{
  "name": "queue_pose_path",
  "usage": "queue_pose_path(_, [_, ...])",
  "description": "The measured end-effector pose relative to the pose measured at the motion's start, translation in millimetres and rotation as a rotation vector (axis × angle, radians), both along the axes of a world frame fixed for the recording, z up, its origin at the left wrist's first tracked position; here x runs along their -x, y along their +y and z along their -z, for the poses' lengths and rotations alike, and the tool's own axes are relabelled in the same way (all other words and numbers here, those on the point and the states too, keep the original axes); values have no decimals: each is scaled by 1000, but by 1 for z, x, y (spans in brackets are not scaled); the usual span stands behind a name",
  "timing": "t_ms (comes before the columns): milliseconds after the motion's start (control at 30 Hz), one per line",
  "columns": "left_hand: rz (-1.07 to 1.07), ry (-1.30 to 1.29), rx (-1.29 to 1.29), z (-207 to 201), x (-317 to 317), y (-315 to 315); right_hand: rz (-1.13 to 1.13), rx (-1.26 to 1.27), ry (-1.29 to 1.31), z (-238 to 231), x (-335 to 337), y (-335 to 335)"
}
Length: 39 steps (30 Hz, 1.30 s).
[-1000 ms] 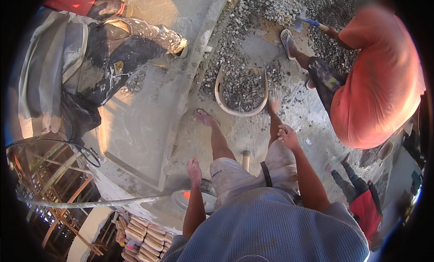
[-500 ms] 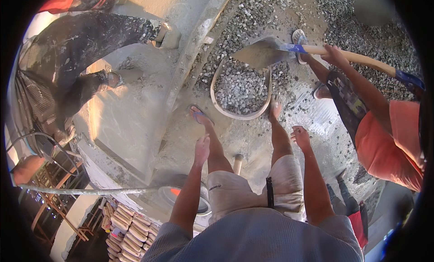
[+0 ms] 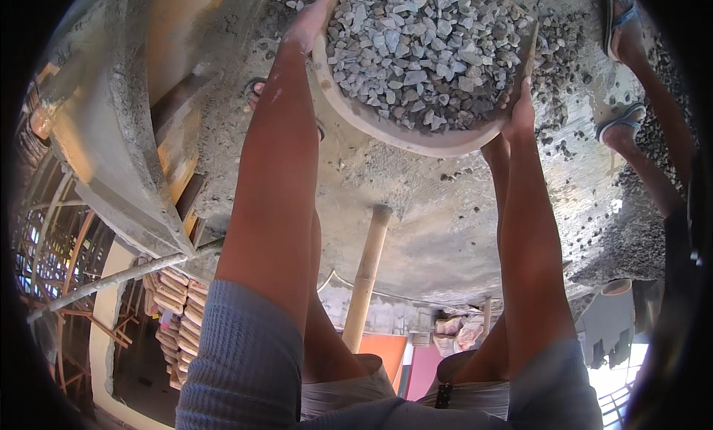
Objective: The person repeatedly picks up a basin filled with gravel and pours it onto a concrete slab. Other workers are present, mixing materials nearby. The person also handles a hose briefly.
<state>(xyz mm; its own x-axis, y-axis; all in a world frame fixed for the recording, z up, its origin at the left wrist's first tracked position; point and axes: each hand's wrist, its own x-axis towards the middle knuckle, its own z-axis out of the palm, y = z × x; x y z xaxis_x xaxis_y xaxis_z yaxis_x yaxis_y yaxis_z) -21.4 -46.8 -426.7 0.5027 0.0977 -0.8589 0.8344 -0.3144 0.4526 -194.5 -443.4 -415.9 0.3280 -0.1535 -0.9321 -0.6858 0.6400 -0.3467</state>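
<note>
A round, pale-rimmed basin (image 3: 405,139) heaped with grey gravel (image 3: 427,55) is in front of me at the top of the view. My left hand (image 3: 308,25) presses along its left rim, the fingers partly cut off by the picture's edge. At the right rim my right hand (image 3: 522,114) grips the basin, its fingertips partly hidden. Both arms reach straight forward. Whether the basin is off the ground cannot be told.
A co-worker's sandalled foot (image 3: 624,129) stands at the right, beside scattered gravel. A bamboo pole (image 3: 369,270) rises between my legs. Concrete ledges (image 3: 141,125) run along the left. Stacked bags (image 3: 174,311) and a long pole (image 3: 111,281) lie at the lower left.
I have bent forward, and both hands have gone from hanging free beside my legs to the basin's sides. The co-worker's shovel, earlier over the gravel, is out of view.
</note>
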Motion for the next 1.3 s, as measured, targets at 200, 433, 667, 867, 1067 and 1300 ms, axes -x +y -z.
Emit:
queue_pose_path(200, [43, -162, -53, -89, 66, -51, -132, 314, 21, -92, -17, 53])
queue_pose_path(433, [-373, -189, 236, -326, 158, -54, -438, 284, -87, -328, -31, 26])
queue_pose_path(667, [-787, -289, 436, -470, 178, -3, -810, 312, -367, -516, -113, 65])
queue_pose_path(867, [-1237, -216, 468, -472, 161, 110, -1349, 636, -332, -498, -218, 224])
queue_pose_path(1067, [-1592, -151, 211, -454, 246, 280, -1760, 526, -257, -436, -214, 479])
queue_pose_path(1300, [-1609, -171, -267, -463, 372, 475, -1898, -30, -650, -363, -117, 738])
